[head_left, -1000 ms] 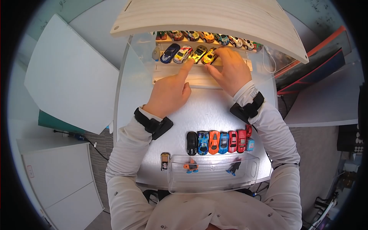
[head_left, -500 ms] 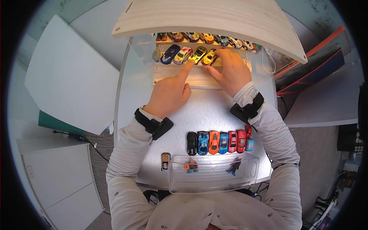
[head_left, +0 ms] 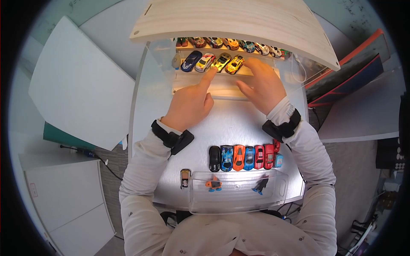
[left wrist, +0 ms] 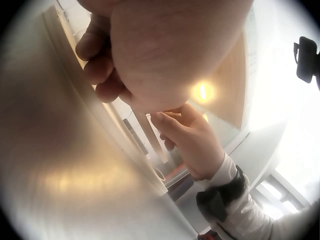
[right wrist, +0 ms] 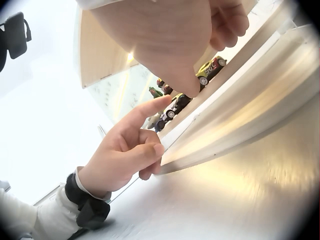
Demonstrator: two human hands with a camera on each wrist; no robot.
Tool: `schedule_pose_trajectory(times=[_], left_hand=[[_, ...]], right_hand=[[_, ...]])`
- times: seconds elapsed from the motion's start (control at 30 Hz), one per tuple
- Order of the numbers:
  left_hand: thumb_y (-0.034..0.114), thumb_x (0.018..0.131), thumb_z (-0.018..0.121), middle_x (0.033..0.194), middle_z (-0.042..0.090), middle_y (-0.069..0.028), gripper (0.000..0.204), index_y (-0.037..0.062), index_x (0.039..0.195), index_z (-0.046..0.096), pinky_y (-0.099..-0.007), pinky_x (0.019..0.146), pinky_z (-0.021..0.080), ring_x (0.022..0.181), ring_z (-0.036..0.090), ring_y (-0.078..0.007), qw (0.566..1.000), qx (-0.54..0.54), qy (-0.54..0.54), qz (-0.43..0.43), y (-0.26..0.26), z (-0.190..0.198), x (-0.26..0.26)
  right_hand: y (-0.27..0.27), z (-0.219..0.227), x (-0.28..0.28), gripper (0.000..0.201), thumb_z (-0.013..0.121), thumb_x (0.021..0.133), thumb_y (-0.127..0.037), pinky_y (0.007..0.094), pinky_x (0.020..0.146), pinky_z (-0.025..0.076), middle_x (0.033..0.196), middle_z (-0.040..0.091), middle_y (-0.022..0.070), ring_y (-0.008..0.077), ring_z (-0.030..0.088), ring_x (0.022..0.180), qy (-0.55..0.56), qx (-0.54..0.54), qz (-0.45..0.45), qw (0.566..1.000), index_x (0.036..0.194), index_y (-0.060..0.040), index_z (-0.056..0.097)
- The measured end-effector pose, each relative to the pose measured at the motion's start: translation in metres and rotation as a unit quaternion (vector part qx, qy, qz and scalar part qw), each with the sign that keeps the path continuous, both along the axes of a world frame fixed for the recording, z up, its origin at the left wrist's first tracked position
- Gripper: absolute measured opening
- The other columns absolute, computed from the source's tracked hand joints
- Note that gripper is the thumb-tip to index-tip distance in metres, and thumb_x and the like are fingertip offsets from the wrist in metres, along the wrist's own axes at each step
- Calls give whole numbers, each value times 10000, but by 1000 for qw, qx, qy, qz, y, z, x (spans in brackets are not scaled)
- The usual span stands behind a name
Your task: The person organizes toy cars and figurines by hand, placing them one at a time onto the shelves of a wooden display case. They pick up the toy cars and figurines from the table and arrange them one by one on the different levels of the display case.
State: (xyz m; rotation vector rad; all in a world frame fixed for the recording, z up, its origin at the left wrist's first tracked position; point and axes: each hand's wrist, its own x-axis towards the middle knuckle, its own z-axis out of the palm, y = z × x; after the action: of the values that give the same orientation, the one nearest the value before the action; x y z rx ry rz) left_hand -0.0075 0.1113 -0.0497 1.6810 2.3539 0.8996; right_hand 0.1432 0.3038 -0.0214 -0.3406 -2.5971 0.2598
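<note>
Four toy cars stand side by side on a wooden shelf step: a dark blue car (head_left: 191, 61), a white, red and yellow car (head_left: 205, 62), a shiny yellow-and-black car (head_left: 221, 62) and a yellow car with markings (head_left: 235, 64). My left hand (head_left: 188, 104) points its straight index finger at the front end of the shiny yellow-and-black car, the other fingers folded. Just right of the marked yellow car is my right hand (head_left: 265, 87), thumb and fingers apart with nothing between them. In the right wrist view, the right hand (right wrist: 165, 40) partly hides the row of cars.
A wooden top board (head_left: 235, 21) overhangs the shelf, where more toy cars (head_left: 230, 43) line a higher step. On the metal table, several cars (head_left: 238, 158) stand in a row by a clear plastic bin (head_left: 237, 205). A small gold-and-black car (head_left: 184, 178) lies left of it.
My right hand has drawn back to the right and slightly toward me, off the marked yellow car, which stays on the step. The left hand has barely moved.
</note>
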Motion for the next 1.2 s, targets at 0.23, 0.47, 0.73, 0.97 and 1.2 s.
schedule_pose_trajectory(times=[0.23, 0.47, 0.73, 0.97, 1.2], left_hand=[[78, 902, 616, 665, 612, -108, 465, 72, 1350, 491, -423, 567, 478, 584, 619, -299, 998, 38, -52, -1, -6, 4, 3], [93, 928, 645, 705, 622, -68, 157, 32, 1065, 601, -353, 609, 479, 643, 624, -205, 982, -52, -166, -76, -46, 24, 12], [166, 878, 755, 1000, 707, -132, 282, 10, 1100, 678, -341, 826, 552, 903, 688, -235, 964, -133, -165, -159, -72, 27, 39], [189, 830, 802, 1050, 671, -117, 354, 15, 1116, 686, -340, 868, 534, 982, 654, -239, 963, -147, -111, -197, -71, 29, 58], [185, 817, 816, 978, 668, -94, 314, 44, 1074, 705, -334, 821, 528, 922, 650, -221, 960, -171, -117, -187, -70, 31, 63]], right_hand=[[-13, 22, 58, 374, 789, 865, -212, 310, 653, 501, 1001, 693, 70, 169, 556, 687, -79, -134, 57, 986, 1175, -51, 656], [-24, 40, 112, 306, 767, 884, -230, 329, 624, 508, 927, 696, 89, 189, 601, 662, -188, -282, 94, 936, 1106, -40, 676], [-36, 34, 149, 207, 721, 942, -94, 251, 628, 505, 833, 653, 19, 67, 577, 684, -190, -451, 20, 872, 1130, -24, 669], [-33, -9, 171, 200, 690, 978, -126, 232, 639, 508, 839, 661, -14, 57, 613, 716, -58, -583, 37, 810, 1141, -13, 660], [-33, -16, 176, 203, 667, 1003, -153, 224, 677, 510, 950, 675, 9, 62, 611, 757, -27, -622, 59, 780, 1157, -22, 652]])
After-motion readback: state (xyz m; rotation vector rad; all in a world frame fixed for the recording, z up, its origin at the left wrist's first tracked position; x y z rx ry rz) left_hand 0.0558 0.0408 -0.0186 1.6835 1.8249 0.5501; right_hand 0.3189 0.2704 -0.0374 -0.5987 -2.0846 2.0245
